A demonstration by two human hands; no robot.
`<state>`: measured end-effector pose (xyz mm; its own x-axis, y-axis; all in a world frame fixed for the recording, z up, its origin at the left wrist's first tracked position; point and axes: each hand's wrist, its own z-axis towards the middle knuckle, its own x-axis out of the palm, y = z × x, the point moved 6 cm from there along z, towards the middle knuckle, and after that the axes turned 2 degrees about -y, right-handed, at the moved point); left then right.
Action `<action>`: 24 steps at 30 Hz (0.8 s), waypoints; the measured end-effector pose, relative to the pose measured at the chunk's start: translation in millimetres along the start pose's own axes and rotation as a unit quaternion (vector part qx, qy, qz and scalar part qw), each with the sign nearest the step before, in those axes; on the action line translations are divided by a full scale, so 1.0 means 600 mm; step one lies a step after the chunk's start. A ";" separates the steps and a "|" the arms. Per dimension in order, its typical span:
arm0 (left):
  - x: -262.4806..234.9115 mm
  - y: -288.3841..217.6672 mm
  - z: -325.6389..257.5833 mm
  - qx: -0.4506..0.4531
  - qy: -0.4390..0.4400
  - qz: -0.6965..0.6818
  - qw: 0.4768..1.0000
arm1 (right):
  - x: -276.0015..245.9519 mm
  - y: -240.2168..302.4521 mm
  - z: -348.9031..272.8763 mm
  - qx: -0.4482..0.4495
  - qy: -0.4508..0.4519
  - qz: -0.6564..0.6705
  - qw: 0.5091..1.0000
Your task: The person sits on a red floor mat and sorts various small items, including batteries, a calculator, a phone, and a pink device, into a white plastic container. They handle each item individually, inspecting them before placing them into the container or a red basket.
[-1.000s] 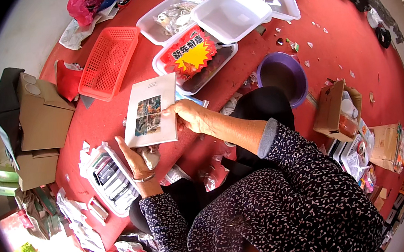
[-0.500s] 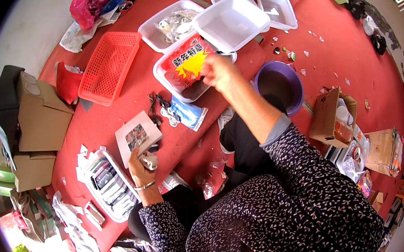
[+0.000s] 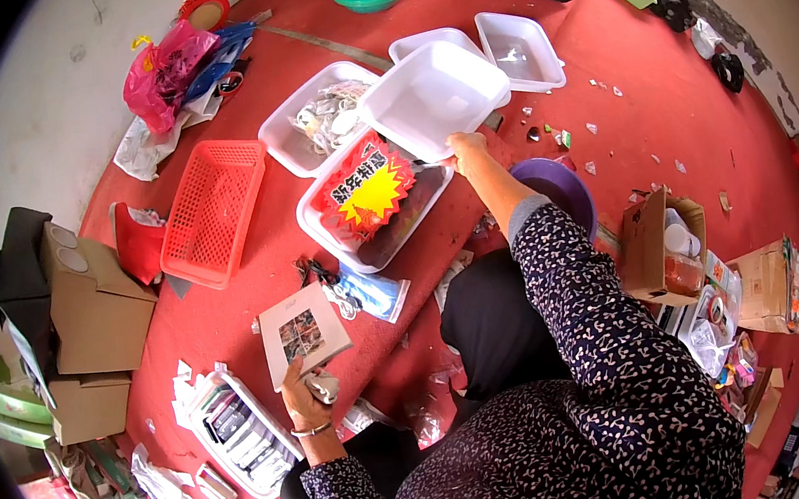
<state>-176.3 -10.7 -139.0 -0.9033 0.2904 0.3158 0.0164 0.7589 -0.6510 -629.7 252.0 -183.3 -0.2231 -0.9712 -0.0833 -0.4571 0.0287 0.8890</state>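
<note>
A: Tray [image 3: 431, 96], the white empty one, is up at the top of the red floor [image 3: 660, 98], tilted over the tray of papers [image 3: 375, 198]. The right hand [image 3: 467, 148] is on its near edge, arm stretched far forward, fingers pinched on the rim.

B: And the left hand [image 3: 306, 396]?

A: Down low, elbow tucked in, wrist with a bangle. Thumb and fingers clamp the bottom edge of a card [image 3: 302, 331], picture side up, and there's a small grey thing [image 3: 322, 387] pressed under the same fingers. What it is, I can't tell.

B: Compare with half a second back.

A: Then the right hand was over the tray of papers, on the red and yellow sheets. It has gone further out and now grips the white tray's rim. A second back it was at the card itself, both hands on it.

B: The left?

A: Hardly moved. The card stays in it, a touch lower, beside the small tray [image 3: 238, 434] of packets. The red basket [image 3: 213, 210] sits well to the left, and the purple bowl [image 3: 562, 190] is under the right forearm.
</note>
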 end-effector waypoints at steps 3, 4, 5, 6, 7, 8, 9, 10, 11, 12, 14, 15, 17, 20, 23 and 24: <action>-0.009 0.001 0.005 0.022 -0.002 0.000 1.000 | 0.010 0.047 0.003 -0.072 0.028 0.014 0.997; -0.021 -0.002 0.002 0.015 -0.013 0.003 1.000 | 0.019 0.067 -0.026 -0.066 0.048 0.010 0.997; -0.011 -0.004 -0.002 0.002 -0.011 0.006 1.000 | 0.007 0.098 -0.019 -0.153 0.042 0.026 0.987; 0.004 -0.008 -0.013 0.005 0.003 0.029 1.000 | -0.006 0.119 0.002 -0.121 0.062 -0.015 0.991; 0.007 -0.007 -0.012 0.001 0.001 0.032 0.999 | -0.021 0.137 0.038 -0.092 0.060 -0.060 0.992; 0.001 -0.006 -0.010 -0.001 -0.006 0.034 0.999 | -0.032 0.155 0.053 -0.072 0.029 -0.086 0.993; -0.006 -0.004 -0.008 -0.002 -0.014 0.035 0.999 | -0.037 0.171 0.057 -0.071 0.011 -0.137 0.988; -0.006 -0.004 -0.006 0.000 -0.012 0.023 1.000 | -0.046 0.184 0.062 -0.124 0.009 -0.148 0.981; -0.003 -0.004 -0.006 0.002 -0.006 0.017 1.000 | -0.055 0.183 0.072 -0.107 0.002 -0.141 0.984; 0.002 -0.004 -0.006 0.003 0.000 0.010 1.000 | -0.062 0.182 0.085 -0.090 -0.006 -0.135 0.987; 0.005 -0.005 -0.006 -0.002 -0.005 0.028 1.000 | -0.066 0.179 0.095 -0.063 -0.002 -0.171 0.983; 0.006 -0.006 -0.009 0.000 -0.006 0.035 0.999 | -0.058 0.171 0.092 -0.047 0.018 -0.155 0.987; 0.016 -0.009 -0.019 0.004 -0.004 0.048 0.999 | -0.043 0.168 0.077 -0.019 0.055 -0.122 0.991; 0.014 -0.009 -0.021 0.007 -0.016 0.020 1.000 | -0.047 0.149 0.039 -0.002 0.042 -0.119 0.992; 0.014 -0.008 -0.023 -0.003 -0.010 0.013 1.000 | -0.054 0.125 -0.019 -0.051 0.032 -0.213 0.975; 0.010 -0.006 -0.021 -0.007 -0.002 0.011 1.000 | -0.054 0.116 -0.038 -0.072 0.030 -0.255 0.964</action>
<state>-176.1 -4.5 -125.8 -0.9043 0.3046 0.2992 0.0417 0.7604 -0.6481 -634.6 280.0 -108.6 0.0517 -0.8630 -0.5025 -0.3695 -0.4840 0.7932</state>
